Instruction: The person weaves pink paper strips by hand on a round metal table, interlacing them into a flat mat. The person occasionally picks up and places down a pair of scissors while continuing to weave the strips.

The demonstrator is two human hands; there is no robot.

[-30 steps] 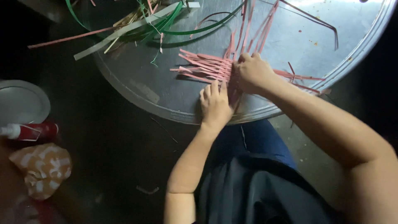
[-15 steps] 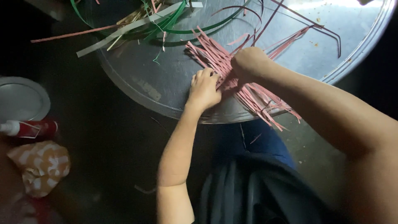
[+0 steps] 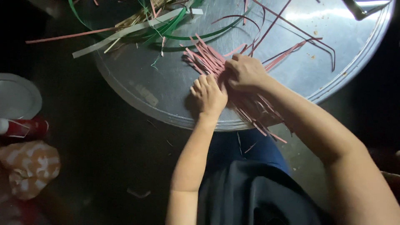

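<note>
Dim floor surrounds the round metal tray (image 3: 333, 79) I am working over, its surface bright under the light and its near rim just above my lap. On that tray, close to the near edge and a little left of its middle, lies the bundle of pink strips (image 3: 208, 56), fanned out so that some ends point toward the far left and others trail past the near rim over my dark trousers (image 3: 246, 179). My left hand (image 3: 208, 95) lies flat on the bundle's near side, fingers pressed down on the strips rather than curled around them. My right hand (image 3: 246, 73) sits just beyond it, touching it, fingers bent and closed over the strips where they cross; I cannot tell how many it pinches. Several thin dark red strips (image 3: 287, 25) arc loosely across the tray's far right part. At the far left edge of the tray a tangle of green strips (image 3: 179, 21) and pale straw-coloured strips (image 3: 125, 31) spills over the rim. Off the tray, well to my left, rest a white plate (image 3: 16, 98), a red bottle (image 3: 29, 127) and a patterned orange cloth (image 3: 29, 166).
</note>
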